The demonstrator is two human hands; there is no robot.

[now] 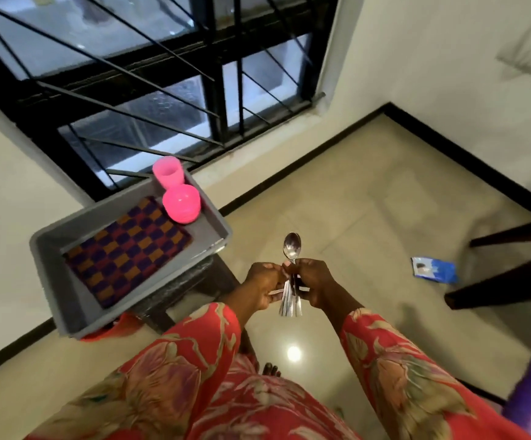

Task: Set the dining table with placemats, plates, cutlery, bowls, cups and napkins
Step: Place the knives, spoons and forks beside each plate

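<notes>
Above the floor, my left hand and right hand grip bundled spoons; I'd separate one cleanly.

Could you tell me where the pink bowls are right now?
The pink bowls sit stacked in the grey bin's far corner, left of the hands, between the pink cup and checkered placemats.

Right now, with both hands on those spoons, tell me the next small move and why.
Probably separate one spoon from the bunch of spoons: the left hand and right hand both grip the handles, bowls up, beside the grey bin that holds the checkered placemats and pink bowls. No table shows yet.
</notes>
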